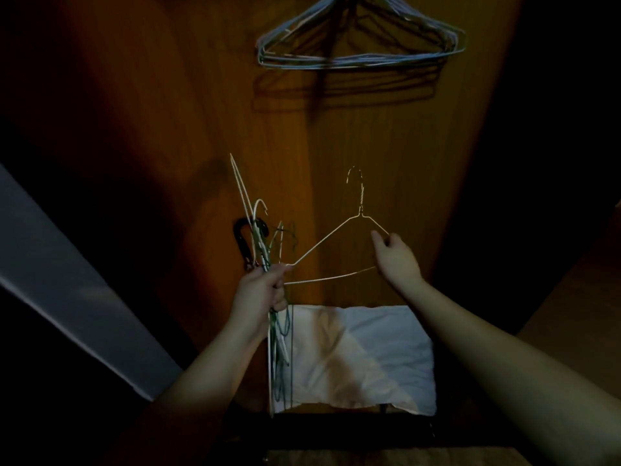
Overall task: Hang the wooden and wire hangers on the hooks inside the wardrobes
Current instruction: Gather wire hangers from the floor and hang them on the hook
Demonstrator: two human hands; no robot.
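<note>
A single wire hanger (336, 253) at frame centre is pinched at its shoulder by the right hand (396, 260). Its other corner is caught in the bundle of hangers (268, 250) clenched by the left hand (260, 294); snagging could drag others loose.

Two bare forearms, no sleeves; left hand (260, 294), right hand (396, 255) ungloved, no jewellery visible.

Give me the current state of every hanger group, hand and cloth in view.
Single wire hanger: upright, held at both ends.
Bundle of wire hangers: gripped by left hand.
Right hand: pinching the single hanger's shoulder.
Hung hangers: hanging against the wardrobe panel.
White cloth: lying crumpled below.
</note>
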